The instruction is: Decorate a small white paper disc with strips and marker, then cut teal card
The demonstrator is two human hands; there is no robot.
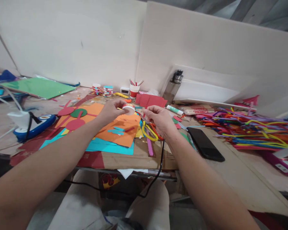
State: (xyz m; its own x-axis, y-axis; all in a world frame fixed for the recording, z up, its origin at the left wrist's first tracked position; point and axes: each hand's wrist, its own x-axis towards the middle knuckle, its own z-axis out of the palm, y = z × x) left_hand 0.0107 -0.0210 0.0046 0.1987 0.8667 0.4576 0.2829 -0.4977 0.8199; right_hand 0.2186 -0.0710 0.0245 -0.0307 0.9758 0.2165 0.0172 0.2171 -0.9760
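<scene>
My left hand point(112, 110) is raised over the middle of the table, fingers closed around a short red-and-white paper cup point(129, 109), tilted with its pale round end toward me. Just to the right, my right hand point(157, 118) has thumb and fingertips pinched together; whatever is between them is too small or hidden to name. Beneath it lie yellow loop handles point(150, 135), apparently of scissors, and a purple strip point(149, 145). Under the left hand is an orange paper sheet point(124, 137) with small blue strips point(116, 130) on it, above blue paper point(110, 147).
A black cable point(161, 156) hangs over the table's front edge. At right lie a black phone point(205, 143) and piled pipe cleaners point(254, 127). A glue stick point(174, 110), pen cup point(134, 91), decorated cups point(108, 91) and bottle point(173, 86) stand behind. A blue power strip point(36, 127) is left.
</scene>
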